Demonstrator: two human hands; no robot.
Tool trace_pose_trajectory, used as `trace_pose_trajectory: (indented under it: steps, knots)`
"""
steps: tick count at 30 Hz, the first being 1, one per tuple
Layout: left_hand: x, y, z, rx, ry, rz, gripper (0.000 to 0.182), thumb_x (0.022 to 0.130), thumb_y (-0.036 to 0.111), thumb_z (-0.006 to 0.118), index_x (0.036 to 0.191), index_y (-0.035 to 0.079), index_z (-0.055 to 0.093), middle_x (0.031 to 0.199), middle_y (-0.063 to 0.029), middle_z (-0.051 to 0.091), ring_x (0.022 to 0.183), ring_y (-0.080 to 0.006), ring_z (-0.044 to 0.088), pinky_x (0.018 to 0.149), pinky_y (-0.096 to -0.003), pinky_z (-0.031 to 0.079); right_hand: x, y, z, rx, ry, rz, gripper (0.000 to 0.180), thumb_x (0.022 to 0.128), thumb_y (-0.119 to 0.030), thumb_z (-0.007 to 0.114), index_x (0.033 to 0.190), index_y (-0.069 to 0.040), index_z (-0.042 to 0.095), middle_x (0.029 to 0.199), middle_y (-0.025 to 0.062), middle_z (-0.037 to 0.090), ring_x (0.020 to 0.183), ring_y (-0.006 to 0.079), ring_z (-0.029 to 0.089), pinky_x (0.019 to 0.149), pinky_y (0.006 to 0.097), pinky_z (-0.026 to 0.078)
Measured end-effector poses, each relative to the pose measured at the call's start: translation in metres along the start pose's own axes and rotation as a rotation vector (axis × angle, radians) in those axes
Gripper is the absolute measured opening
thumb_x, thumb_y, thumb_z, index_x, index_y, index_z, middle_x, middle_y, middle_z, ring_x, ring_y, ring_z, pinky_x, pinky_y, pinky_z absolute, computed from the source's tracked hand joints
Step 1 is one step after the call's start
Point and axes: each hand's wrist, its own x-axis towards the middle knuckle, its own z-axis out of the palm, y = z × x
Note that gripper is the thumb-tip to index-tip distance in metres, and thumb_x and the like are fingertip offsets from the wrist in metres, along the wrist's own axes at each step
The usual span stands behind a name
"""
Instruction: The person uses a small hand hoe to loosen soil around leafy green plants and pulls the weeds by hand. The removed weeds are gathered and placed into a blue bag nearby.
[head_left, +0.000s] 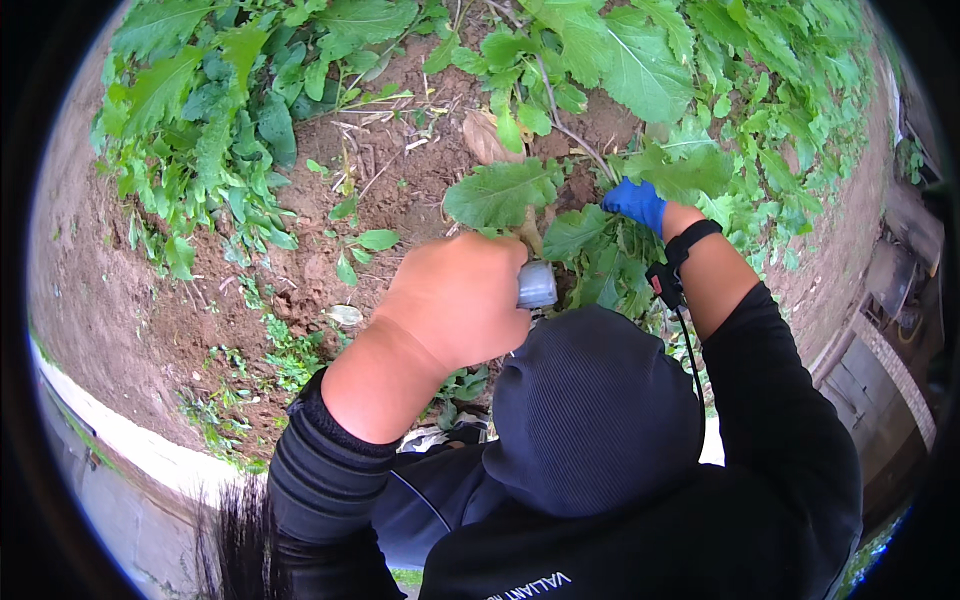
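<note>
My left hand (461, 304), bare, is closed around a tool handle with a grey end (537, 284). The rest of the tool is hidden by my hand and the leaves. To its right, my right hand (634, 204) wears a blue glove and grips the stems of a leafy green plant (600, 259) low down near the soil. Broad toothed leaves hang around the glove and cover part of the fingers. One large leaf (504, 196) spreads just above my left hand. Between the hands is a dark patch of soil (579, 186).
Brown soil (405, 172) bears dry stalks and a dry brown leaf (486, 139). More leafy plants grow at upper left (217, 127) and upper right (750, 112). A pale kerb (135, 435) curves at lower left. Dark ribbed cloth (592, 412) rises below my hands.
</note>
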Motion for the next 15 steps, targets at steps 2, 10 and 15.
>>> trace_pose_trajectory:
  steps: [2,10,15]
  knots:
    - [0.005,0.010,-0.005,0.000,-0.065,0.000,0.018,0.064,0.014,0.063,0.078,0.004,0.062,0.076,-0.0205,0.064,0.076,-0.0405,0.064,0.071,-0.0480,0.053,-0.006,-0.006,-0.012,0.053,0.032,0.034,0.026,0.083,-0.033,0.058,0.095,-0.013,0.071,0.093,0.0164,0.069,0.080,0.0336,0.064,0.071,0.0461,0.049]
    - [0.061,0.059,0.007,0.063,-0.226,0.015,0.027,0.070,0.015,0.062,0.093,0.002,0.067,0.087,-0.0208,0.069,0.084,-0.0379,0.068,0.076,-0.0462,0.055,-0.022,-0.022,-0.037,0.232,0.168,0.118,0.032,0.080,-0.033,0.061,0.095,-0.007,0.070,0.094,0.0173,0.070,0.076,0.0345,0.064,0.068,0.0475,0.048]
    - [0.072,0.040,0.033,0.068,-0.163,0.040,0.026,0.067,0.018,0.064,0.089,0.005,0.066,0.085,-0.0187,0.068,0.081,-0.0370,0.067,0.075,-0.0455,0.055,-0.026,-0.031,-0.038,0.372,0.182,0.134,0.032,0.078,-0.030,0.064,0.096,-0.005,0.067,0.086,0.0169,0.069,0.073,0.0324,0.063,0.067,0.0453,0.048]
